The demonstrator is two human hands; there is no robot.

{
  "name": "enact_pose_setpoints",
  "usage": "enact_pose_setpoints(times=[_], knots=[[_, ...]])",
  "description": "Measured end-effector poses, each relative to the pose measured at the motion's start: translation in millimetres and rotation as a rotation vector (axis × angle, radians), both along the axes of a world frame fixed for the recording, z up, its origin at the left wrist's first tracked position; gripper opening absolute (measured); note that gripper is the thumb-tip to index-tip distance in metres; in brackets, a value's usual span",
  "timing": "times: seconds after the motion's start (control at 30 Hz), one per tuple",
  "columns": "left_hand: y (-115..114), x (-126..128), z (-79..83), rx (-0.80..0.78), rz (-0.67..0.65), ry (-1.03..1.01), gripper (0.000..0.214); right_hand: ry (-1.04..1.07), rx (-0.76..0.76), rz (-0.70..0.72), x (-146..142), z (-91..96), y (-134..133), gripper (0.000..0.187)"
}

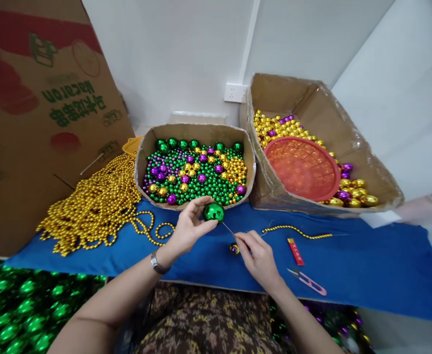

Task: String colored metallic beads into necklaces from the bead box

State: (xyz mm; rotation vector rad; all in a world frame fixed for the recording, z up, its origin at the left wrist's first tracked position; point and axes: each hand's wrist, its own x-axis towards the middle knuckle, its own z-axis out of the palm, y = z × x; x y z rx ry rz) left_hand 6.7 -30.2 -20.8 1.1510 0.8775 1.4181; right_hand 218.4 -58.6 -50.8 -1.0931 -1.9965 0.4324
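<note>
The left grip (190,222) pinches a green ball (214,212) above the counter (208,268) — seemingly to steady it — while the right grip (257,256) pinches what looks like a needle (228,228) meeting it; the box (197,131) sits just beyond, presumably for easy reach.

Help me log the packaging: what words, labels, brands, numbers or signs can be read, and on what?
"Macaron" (apparently), upside down in green on the large cardboard box.
Green characters beside it: upside down, too blurred to quote.
Small marks in the box's outlined drawings: too small.
Pale print on the red packet: too small to read.
</note>
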Motion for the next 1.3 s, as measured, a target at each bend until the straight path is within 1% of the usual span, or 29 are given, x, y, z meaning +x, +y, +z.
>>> enact_pose_setpoints(times=[0.1,0.27,0.37,0.5,0.63,0.77,0.93,1.07,1.3], knots=[[-1,0,-0.5,-0.024,0.002,-0.026,0.053,0.02,-0.009,0.019,1,-2.2,1,0.017],[-3,-1,-5.9,-0.006,0.012,0.036,0.051,-0.004,-0.004,-0.005,0,-6.5,0,0.018],[-5,-2,-7.9,-0.016,0.005,0.019,0.05,0.017,-0.033,0.013,0,-6.8,-1,0.018],[-7,-1,-8.5,-0.055,-0.006,-0.02,0.046,0.036,-0.062,0.018,0,-6.3,-2,0.017],[-8,1,-8.3,-0.018,0.0,-0.005,0.048,0.033,-0.054,-0.005,1,-6.5,-3,0.018],[-11,4,-6.5,-0.018,-0.018,-0.034,0.048,0.032,-0.046,-0.008,2,-7.9,-4,0.017],[-14,7,-2.9,-0.098,-0.049,-0.114,0.049,0.05,-0.026,0.01,3,-10.2,-5,0.016],[-17,8,-1.1,-0.162,-0.069,-0.16,0.054,0.025,-0.013,0.001,2,-10.6,-6,0.018],[-19,10,-2.3,-0.085,-0.063,-0.112,0.051,0.025,0.007,-0.003,4,-11.6,-9,0.017]])
